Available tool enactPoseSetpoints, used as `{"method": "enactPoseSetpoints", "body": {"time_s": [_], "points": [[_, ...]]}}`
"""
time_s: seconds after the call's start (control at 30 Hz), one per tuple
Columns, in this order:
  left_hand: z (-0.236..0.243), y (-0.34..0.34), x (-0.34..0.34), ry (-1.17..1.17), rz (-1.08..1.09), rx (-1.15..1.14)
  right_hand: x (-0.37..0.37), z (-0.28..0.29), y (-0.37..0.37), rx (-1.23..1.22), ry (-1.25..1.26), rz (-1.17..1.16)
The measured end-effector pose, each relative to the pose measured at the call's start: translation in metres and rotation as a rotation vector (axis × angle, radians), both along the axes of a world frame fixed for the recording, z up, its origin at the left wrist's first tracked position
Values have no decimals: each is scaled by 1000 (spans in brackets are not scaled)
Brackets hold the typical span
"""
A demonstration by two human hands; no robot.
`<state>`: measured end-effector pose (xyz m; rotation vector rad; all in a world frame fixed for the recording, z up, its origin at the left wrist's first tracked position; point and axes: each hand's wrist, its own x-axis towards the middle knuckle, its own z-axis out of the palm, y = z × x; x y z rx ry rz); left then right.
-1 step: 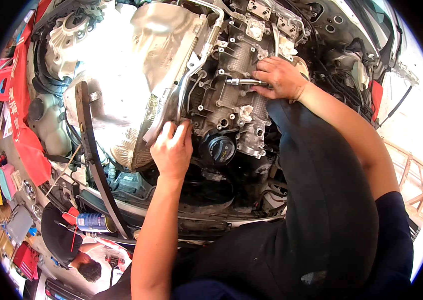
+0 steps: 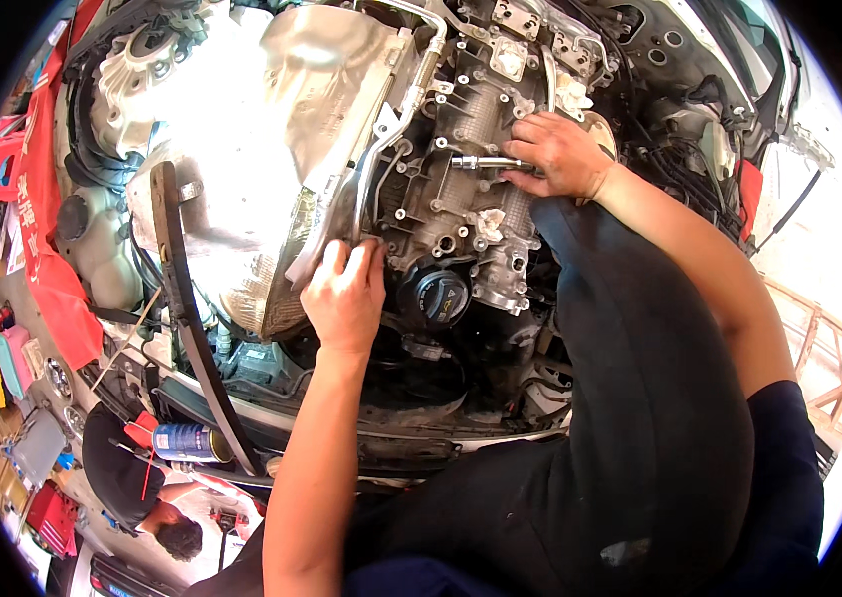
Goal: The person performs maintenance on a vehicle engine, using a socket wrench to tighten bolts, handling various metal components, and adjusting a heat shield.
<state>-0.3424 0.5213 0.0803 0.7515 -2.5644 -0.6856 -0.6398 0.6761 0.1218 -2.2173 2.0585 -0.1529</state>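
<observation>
My right hand [image 2: 555,154] is closed around a chrome socket tool [image 2: 476,162] lying across the exposed engine top [image 2: 461,119], which has many bolts. My left hand [image 2: 341,294] has curled fingers at the lower end of a bent metal pipe [image 2: 409,109], beside a shiny heat shield [image 2: 326,70]; what its fingertips grip is hidden. A black round cap [image 2: 436,298] sits just right of my left hand. My own black-clad leg [image 2: 640,378] is raised into the bay, its upper end just below my right hand.
A dark curved bar [image 2: 187,308] runs down the bay's left side. A spray can [image 2: 187,443] lies at the front edge, near a co-worker [image 2: 117,458] bending low. A red cover [image 2: 63,318] hangs at left. A wooden frame [image 2: 819,358] stands at right.
</observation>
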Motion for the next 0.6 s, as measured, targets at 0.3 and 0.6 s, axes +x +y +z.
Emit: {"method": "enactPoseSetpoints", "body": {"time_s": [0.3, 0.6], "points": [[1, 2, 1, -12, 13, -20, 0, -2, 2, 11, 16, -19], [-2, 5, -1, 38, 50, -45, -1, -1, 1, -18, 27, -5]]}}
